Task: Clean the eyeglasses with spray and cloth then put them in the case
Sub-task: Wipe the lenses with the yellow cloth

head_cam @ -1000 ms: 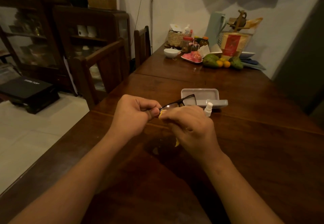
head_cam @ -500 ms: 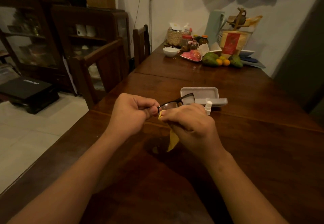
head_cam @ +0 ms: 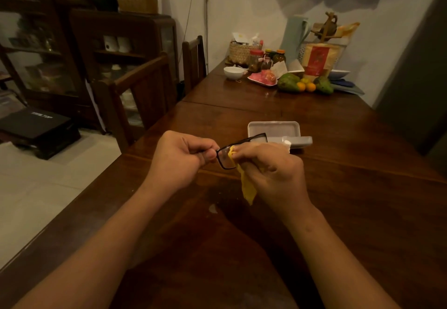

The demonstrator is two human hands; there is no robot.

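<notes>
Your left hand (head_cam: 180,161) and right hand (head_cam: 273,175) meet above the table (head_cam: 350,212), with the eyeglasses (head_cam: 238,150) between them. The cloth (head_cam: 248,187) hangs below your right hand. The case (head_cam: 273,128) lies on the table just behind, and a chair (head_cam: 145,86) stands to your left.

Both arms are showing bare along their whole visible length: the left forearm (head_cam: 96,248) and the right forearm (head_cam: 338,248) are running uncovered from the lower edge of the view up to the wrists. The left hand (head_cam: 179,161) and the right hand (head_cam: 273,175) are showing bare too, with knuckles and tendons standing out on the right one's back in the dim warm light
</notes>
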